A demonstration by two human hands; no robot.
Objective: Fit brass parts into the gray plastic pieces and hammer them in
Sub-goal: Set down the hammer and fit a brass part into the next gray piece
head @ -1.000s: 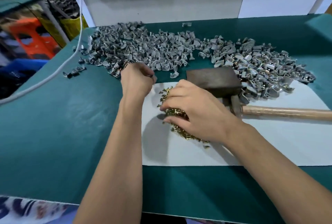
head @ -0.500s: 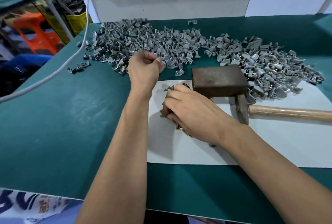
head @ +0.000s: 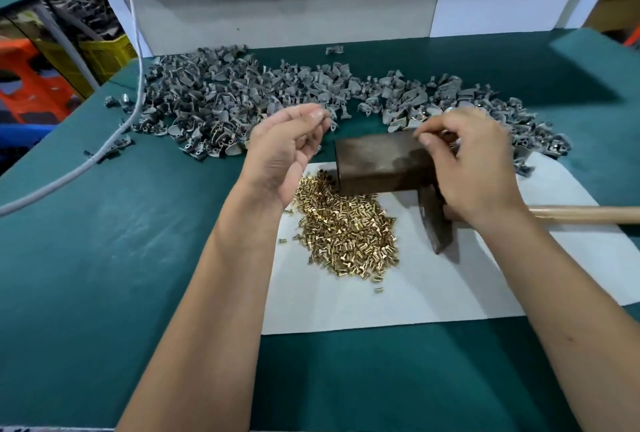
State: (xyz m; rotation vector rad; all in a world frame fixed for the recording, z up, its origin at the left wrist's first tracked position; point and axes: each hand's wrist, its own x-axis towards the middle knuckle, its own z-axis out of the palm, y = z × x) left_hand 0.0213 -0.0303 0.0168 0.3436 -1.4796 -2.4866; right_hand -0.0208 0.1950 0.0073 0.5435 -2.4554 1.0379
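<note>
Start at the brass parts point(head: 346, 227), heaped loose on the white sheet point(head: 398, 307) nearest you. Your left hand point(head: 284, 154), fingers loosely curled, appears empty. Your right hand point(head: 467, 168) pinches above the metal block point(head: 384, 163); what it holds cannot be told. Seat each part squarely before reaching for the hammer point(head: 436, 220). Gray plastic pieces point(head: 214, 102) lie beyond on the bench point(head: 104, 241).

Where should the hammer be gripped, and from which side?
Grip the hammer by its wooden handle, from the right with the right hand. The handle lies flat on the white sheet, stretching rightward and bare.
</note>
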